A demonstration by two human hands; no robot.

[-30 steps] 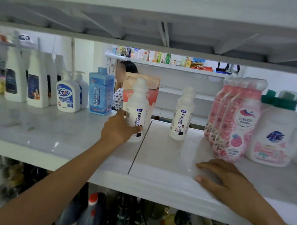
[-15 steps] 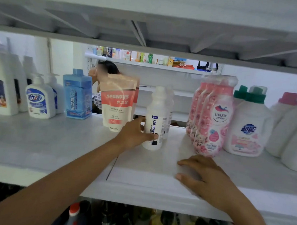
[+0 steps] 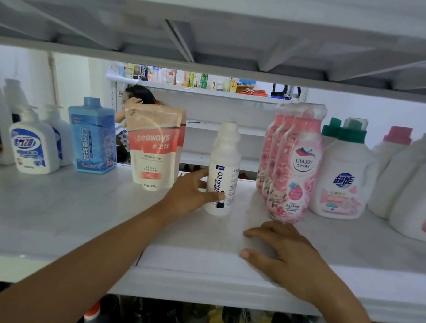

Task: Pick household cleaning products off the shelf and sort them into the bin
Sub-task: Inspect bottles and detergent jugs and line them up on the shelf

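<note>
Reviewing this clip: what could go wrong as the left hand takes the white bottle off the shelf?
The left hand grips the tall white bottle low, so it may tip. The seaways pouch stands close beside that hand and could be knocked over.

A white marbled shelf spans the view. Above the shelf, grey braces cross under the next board. Behind the shelf stand a bright white wall and a second rack of goods.
</note>
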